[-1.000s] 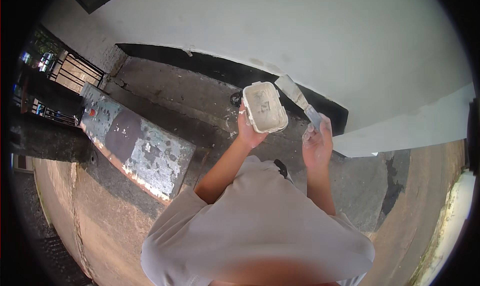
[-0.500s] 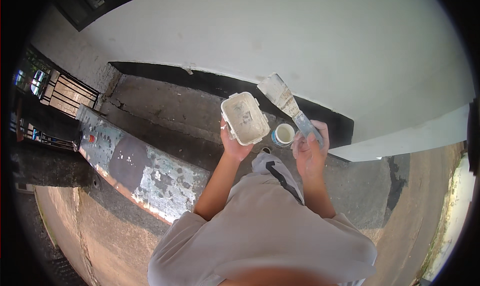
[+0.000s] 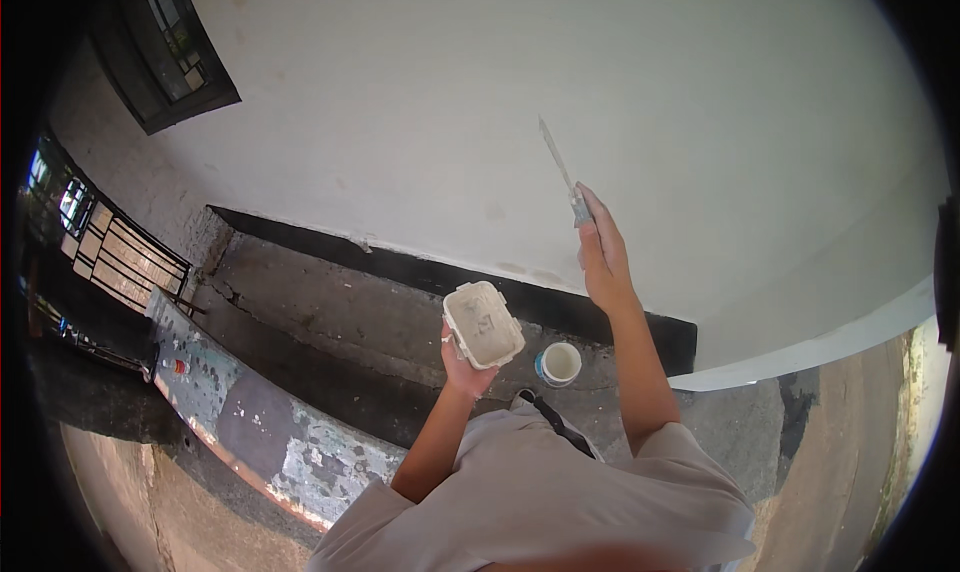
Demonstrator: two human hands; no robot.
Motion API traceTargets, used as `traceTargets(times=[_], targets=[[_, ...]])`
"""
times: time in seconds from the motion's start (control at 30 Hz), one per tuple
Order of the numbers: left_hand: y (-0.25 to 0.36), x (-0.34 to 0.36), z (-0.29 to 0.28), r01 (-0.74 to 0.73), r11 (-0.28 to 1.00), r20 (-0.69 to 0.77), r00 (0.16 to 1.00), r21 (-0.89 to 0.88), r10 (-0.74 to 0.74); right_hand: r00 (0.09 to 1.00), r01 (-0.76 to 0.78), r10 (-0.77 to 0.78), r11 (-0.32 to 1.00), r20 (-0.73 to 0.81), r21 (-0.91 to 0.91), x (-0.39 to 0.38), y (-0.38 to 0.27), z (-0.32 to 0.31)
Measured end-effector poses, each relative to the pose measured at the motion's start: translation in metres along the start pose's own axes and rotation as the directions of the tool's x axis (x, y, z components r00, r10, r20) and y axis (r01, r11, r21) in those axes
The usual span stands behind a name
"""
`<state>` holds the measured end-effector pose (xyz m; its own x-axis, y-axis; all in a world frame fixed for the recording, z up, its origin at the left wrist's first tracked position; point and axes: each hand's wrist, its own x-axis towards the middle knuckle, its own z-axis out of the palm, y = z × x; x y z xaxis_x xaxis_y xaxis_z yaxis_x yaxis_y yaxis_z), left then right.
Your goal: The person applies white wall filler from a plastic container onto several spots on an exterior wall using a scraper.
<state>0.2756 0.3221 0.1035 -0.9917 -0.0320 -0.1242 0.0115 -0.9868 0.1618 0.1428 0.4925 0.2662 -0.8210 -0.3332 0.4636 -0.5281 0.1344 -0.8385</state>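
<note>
View down over my forearms, both hands occupied and well apart. My left hand [image 3: 466,371] is clamped on the tub [image 3: 484,324], thumb along the left wall and palm at the near end; the remaining fingers are largely hidden beneath it. The tub, off-white and rectangular with rounded corners, has its open top turned toward my head; pale residue coats its inside, with a darker patch on the bottom. My right hand [image 3: 604,257], raised higher in front of me, is closed around the grey handle of the scraper [image 3: 556,158], whose blade appears nearly edge-on and points away, slightly to the left. Behind the blade lies the white wall [image 3: 400,122]; whether the two touch, I cannot tell. A black band [image 3: 430,273] runs along the wall's foot, beside the grey floor [image 3: 320,297]. On the floor, right of the tub and near my shoe [image 3: 522,399], stands the bucket [image 3: 558,363], white inside with some blue on its outer side. To the left extends the slab [image 3: 255,419], its paint flaking, with a small red object [image 3: 181,367] at the far end. Upper left: dark-framed window [image 3: 170,57]; below it, barred gate [image 3: 125,255].
</note>
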Motion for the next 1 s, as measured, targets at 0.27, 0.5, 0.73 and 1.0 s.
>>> traceTargets(times=[0.27, 0.5, 0.73, 1.0], targets=[[0.014, 0.025, -0.003, 0.064, 0.996, 0.06, 0.996, 0.055, -0.068, 0.864, 0.314, -0.471, 0.779, -0.178, -0.543, 0.139, 0.032, -0.02], [0.064, 0.051, -0.002, 0.104, 0.991, 0.017, 0.994, 0.084, -0.106, 0.829, 0.23, -0.49, 0.738, -0.269, -0.635, 0.163, 0.046, -0.013], [0.107, 0.079, 0.002, 0.161, 0.978, 0.082, 0.982, 0.134, -0.173, 0.768, 0.174, -0.555, 0.662, -0.321, -0.729, 0.172, 0.054, -0.003], [0.13, 0.091, 0.003, 0.271, 0.95, 0.028, 0.96, 0.155, -0.278, 0.753, 0.021, -0.522, 0.627, -0.4, -0.779, 0.173, 0.056, 0.004]])
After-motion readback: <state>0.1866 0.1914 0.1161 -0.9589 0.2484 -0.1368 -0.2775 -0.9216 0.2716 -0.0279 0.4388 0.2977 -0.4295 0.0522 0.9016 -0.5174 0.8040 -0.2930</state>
